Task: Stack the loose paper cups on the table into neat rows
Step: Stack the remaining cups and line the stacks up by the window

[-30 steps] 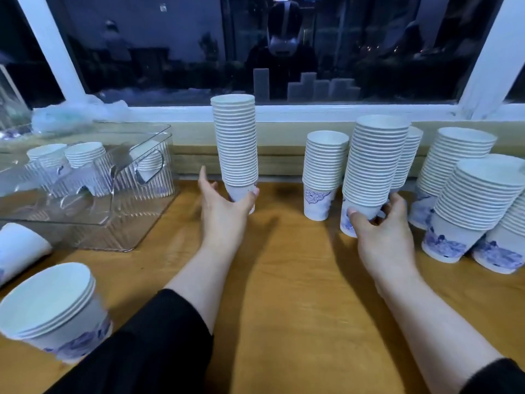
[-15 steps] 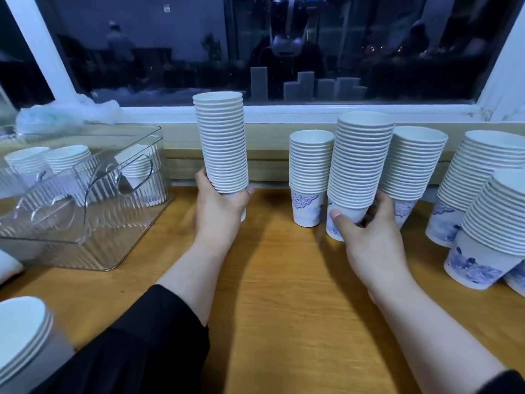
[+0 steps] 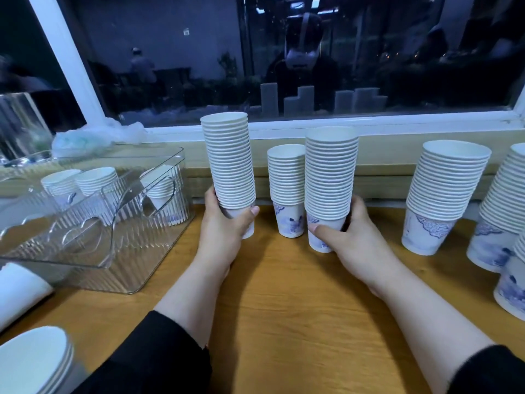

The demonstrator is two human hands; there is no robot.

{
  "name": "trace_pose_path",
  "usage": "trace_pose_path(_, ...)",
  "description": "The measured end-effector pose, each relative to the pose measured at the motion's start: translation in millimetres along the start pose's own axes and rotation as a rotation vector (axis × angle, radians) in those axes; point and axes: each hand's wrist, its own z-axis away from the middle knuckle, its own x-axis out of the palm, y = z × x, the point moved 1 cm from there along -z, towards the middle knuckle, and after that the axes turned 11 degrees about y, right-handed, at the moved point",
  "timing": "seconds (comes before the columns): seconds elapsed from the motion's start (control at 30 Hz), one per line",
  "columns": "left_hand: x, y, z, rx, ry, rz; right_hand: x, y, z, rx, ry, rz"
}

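Fingers of my left hand (image 3: pixel 224 227) curl around the bottom cup of a tall cup stack (image 3: pixel 230 163), and my right hand (image 3: pixel 350 237) grips the base of a second tall stack (image 3: pixel 329 177) in the same way. Both stacks are upright over the wooden table (image 3: pixel 284 308), with a shorter stack (image 3: pixel 287 189) standing between them near the window sill. More stacks (image 3: pixel 443 194) stand to the right, and a clear plastic bin (image 3: pixel 93 220) with cups inside is at the left.

Cup stacks on table (image 3: pixel 284 322): seven upright, one lying at left edge; three more stacks inside clear bin (image 3: pixel 93 240); two hands
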Motion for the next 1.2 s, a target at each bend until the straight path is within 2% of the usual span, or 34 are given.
trace_pose_path(0.1, -1, 0, -1, 0.010, -0.018, 0.002, 6, -1, -4, -0.003, -0.032, -0.002)
trace_pose_path(0.3, -1, -5, -5, 0.022, -0.016, 0.059, 2, 3, -7, 0.006, 0.034, -0.050)
trace_pose_path(0.5, 0, 1, -1, 0.050, 0.019, -0.008, 3, 4, -11, -0.004, 0.030, -0.006)
trace_pose_path(0.63, -3, 14, 15, 0.081, 0.157, -0.133, -2, 5, 0, 0.028, 0.067, 0.008)
trace_pose_path(0.7, -7, 26, 29, 0.154, 0.295, -0.150, -10, 3, 15, 0.040, 0.162, 0.019)
trace_pose_path(0.77, -10, 38, 46, 0.306, 0.369, -0.077, -23, -2, 35, -0.035, 0.321, 0.017)
trace_pose_path(0.87, 2, 51, 74, 0.443, 0.257, 0.012, -50, -8, 60, -0.150, 0.567, 0.027)
trace_pose_path(0.97, 24, 59, 106, 0.419, 0.021, 0.031, -71, 0, 64, -0.120, 0.688, 0.041)
trace_pose_path(1.07, 44, 57, 125, 0.328, -0.187, 0.001, -77, 9, 57, -0.037, 0.685, 0.072)
trace_pose_path(1.2, 62, 51, 137, 0.227, -0.375, 0.019, -72, 18, 41, -0.011, 0.556, 0.124)
